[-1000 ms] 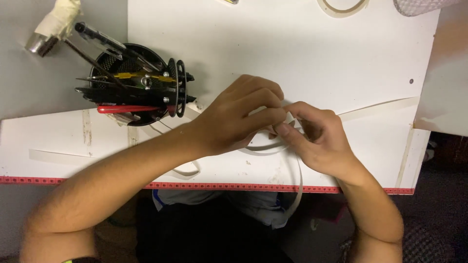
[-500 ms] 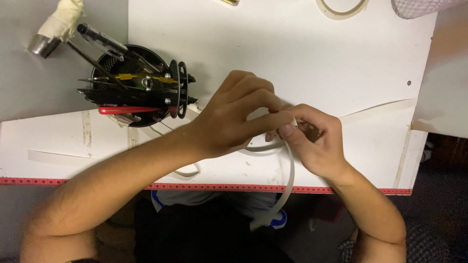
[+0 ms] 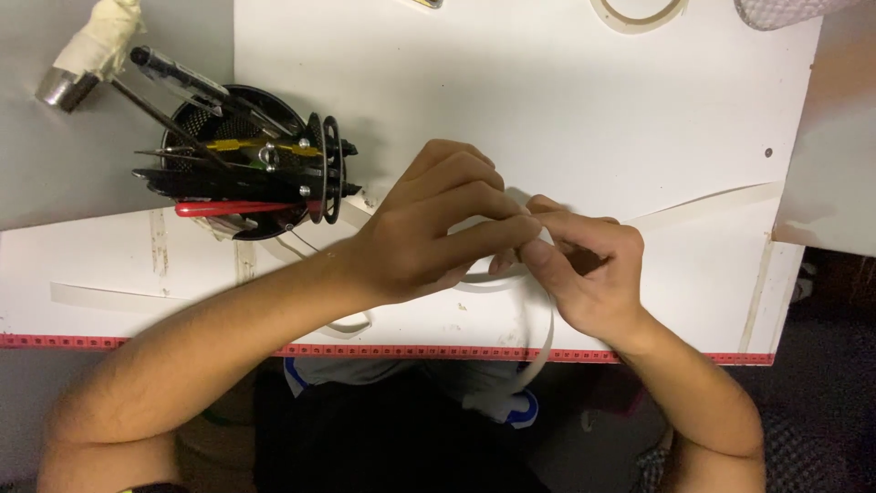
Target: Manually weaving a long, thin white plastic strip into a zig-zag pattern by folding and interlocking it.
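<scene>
A thin white strip (image 3: 546,330) curls from between both hands, over the table's front edge, and hangs down. My left hand (image 3: 429,233) comes in from the left, fingers closed and pinching the strip near the middle of the white board (image 3: 547,100). My right hand (image 3: 589,269) meets it fingertip to fingertip, closed on the same strip. The pinched part is hidden under my fingers. Another loop of strip (image 3: 351,321) lies beneath my left wrist.
A black mesh cup (image 3: 242,160) with pens, scissors and a red-handled tool stands at the left. A tape-wrapped tool (image 3: 87,55) lies at the far left. A ring of strip (image 3: 639,13) sits at the top edge. A red tape measure (image 3: 365,350) lines the front edge.
The hanging end of the strip has swung left and shortened. Both hands stay together and have shifted only slightly.
</scene>
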